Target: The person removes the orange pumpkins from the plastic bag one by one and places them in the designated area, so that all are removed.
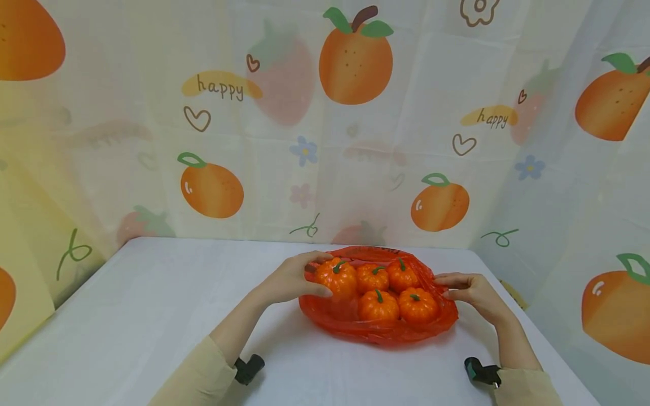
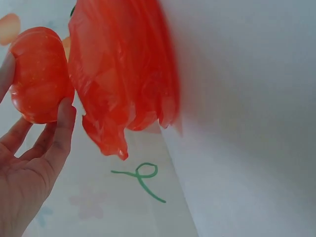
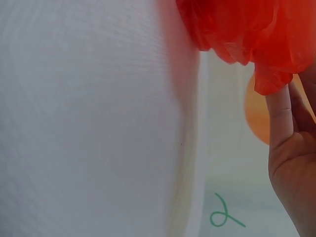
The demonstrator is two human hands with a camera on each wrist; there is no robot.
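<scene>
On the left, the left hand [image 1: 293,276] has its thumb and fingers around a shiny orange pumpkin [image 1: 337,280] with a green stem, holding it up at the left side of the open red bag [image 1: 376,334]. Next, in the middle, four smaller-looking pumpkins [image 1: 378,307] sit close together inside the bag, two on the far side and two on the near side. On the right, the right hand [image 1: 472,290] pinches the bag's right edge, and the bag rests on the white table [image 1: 152,327].
</scene>
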